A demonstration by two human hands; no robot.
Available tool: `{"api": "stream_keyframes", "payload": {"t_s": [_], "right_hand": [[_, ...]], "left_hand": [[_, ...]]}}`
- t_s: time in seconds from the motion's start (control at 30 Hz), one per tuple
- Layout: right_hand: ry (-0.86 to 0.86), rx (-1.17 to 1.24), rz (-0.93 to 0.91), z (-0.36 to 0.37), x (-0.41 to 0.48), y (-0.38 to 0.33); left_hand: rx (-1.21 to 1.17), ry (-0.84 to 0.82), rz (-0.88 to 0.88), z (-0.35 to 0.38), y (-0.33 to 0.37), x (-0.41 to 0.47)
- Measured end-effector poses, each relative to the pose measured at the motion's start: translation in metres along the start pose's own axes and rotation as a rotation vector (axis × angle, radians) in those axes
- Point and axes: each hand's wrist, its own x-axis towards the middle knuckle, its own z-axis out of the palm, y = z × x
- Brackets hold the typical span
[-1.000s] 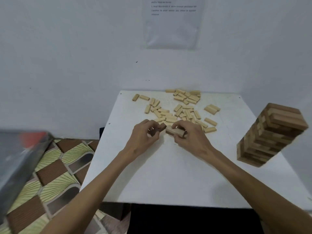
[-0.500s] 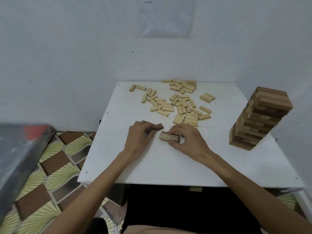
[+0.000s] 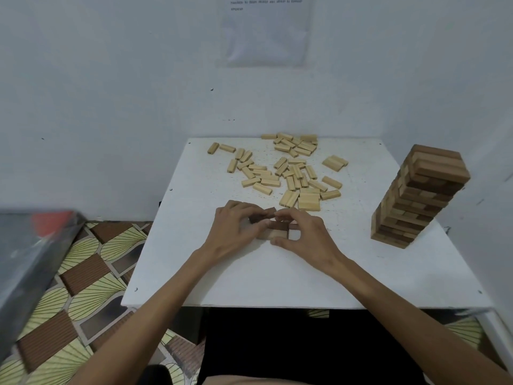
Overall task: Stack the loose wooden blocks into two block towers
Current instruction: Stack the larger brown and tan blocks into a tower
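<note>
Leftmost, a blurred grey box (image 3: 30, 259) with a red patch hangs over the patterned floor (image 3: 91, 273), off the white bench (image 3: 222, 284). On the bench, the left hand (image 3: 236, 232) has its grip curled round a dark brown block (image 3: 262, 216), held low at the near middle. Touching that block on its right is the starting layer (image 3: 274, 232) of the second tower: a few blocks, brown and pale, lying side by side. How many I cannot tell, since fingers cover part of it. Behind the hands the loose pale blocks (image 3: 294, 173) lie scattered over the far half of the bench, a few packed in small rows. The right hand (image 3: 308, 240) pinches the starting layer, forefinger on top and thumb against its near face. Far right, well apart from the hands, stands the finished tower (image 3: 419, 195), many layers high in mixed browns.

The step in hand looks to be squaring this first layer and joining the dark block to it. To do it well, let the right grip steady the layer while the left slides its block flush alongside, ends level and no gap, then press the sides together before letting go. A true base matters, since every later layer crosses it. Reach for the heap with elbows kept clear of the finished tower.
</note>
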Motion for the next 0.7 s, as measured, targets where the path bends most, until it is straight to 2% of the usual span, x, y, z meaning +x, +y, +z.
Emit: {"api": "stream_keyframes", "payload": {"t_s": [0.07, 0.2, 0.43, 0.6, 0.7], "right_hand": [[0.020, 0.056, -0.025, 0.002, -0.001, 0.000], [0.044, -0.058, -0.017, 0.004, -0.001, 0.004], [-0.119, -0.190, 0.100, -0.020, 0.021, 0.007], [-0.144, -0.105, 0.100, -0.025, 0.026, 0.007], [-0.093, -0.148, 0.032, -0.021, 0.023, 0.011]], "left_hand": [[0.041, -0.047, 0.046, 0.002, -0.003, -0.001], [0.015, -0.159, 0.028, -0.002, -0.006, 0.001], [0.006, -0.344, 0.030, -0.026, -0.013, 0.009], [0.090, -0.379, 0.109, -0.028, -0.016, 0.008], [0.084, -0.390, 0.116, -0.028, -0.020, 0.005]]}}
